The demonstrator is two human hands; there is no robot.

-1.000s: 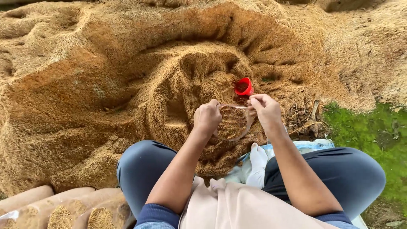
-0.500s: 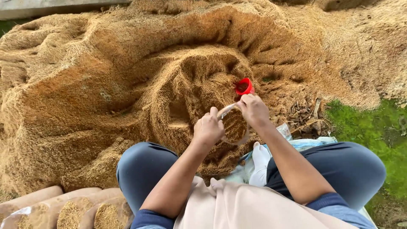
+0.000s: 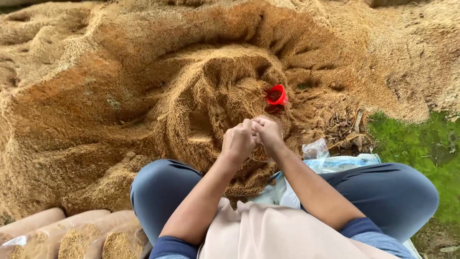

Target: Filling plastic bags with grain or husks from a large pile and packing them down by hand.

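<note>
**Both hands closed together over the husk heap**

The person sits with knees spread at the near edge of a wide heap of tan husk [image 3: 120,105]. The left hand [image 3: 238,142] and the right hand [image 3: 268,133] meet knuckle to knuckle just above the scooped hollow in the heap's middle. Both are clenched, fingers curled in on something small between them — what it is cannot be told, since the fingers hide it.

A small red cup [image 3: 277,95] lies tilted in the husk just beyond the hands, toward the far side of the hollow, apart from both hands and with some husk inside.

How far things stand, as a judgement: at the near left corner lie several filled bags [image 3: 72,232] side by side, long, pale pink-brown and rounded, husk showing at their ends — so some filling looks done. Most of the heap is untouched, so much appears left.

Between the knees, by the right thigh, a crumpled clear-and-white plastic bag [image 3: 321,158] lies on the ground. No label is readable on any package. Green moss [image 3: 412,144] borders the heap's right edge.
</note>
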